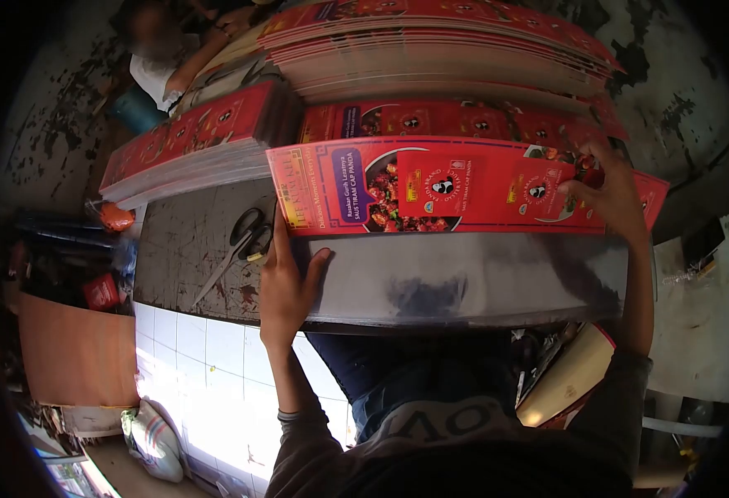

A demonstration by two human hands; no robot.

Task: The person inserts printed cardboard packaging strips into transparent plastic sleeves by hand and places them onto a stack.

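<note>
A long red printed card with panda logos and food pictures lies along the back part of a stack of glossy clear plastic sheets. My left hand is at the card's left end, fingers stretched along that edge and thumb spread over the plastic. At the card's right end, my right hand has its thumb and curled fingers closed on the card. Scissors with black handles lie just left of my left hand, blades towards me. More red cards show behind the held one.
A tall stack of red cards rises at the back. Another stack stands at the left rear. A person sits beyond it. Left of the worn table are an orange bundle and a brown box.
</note>
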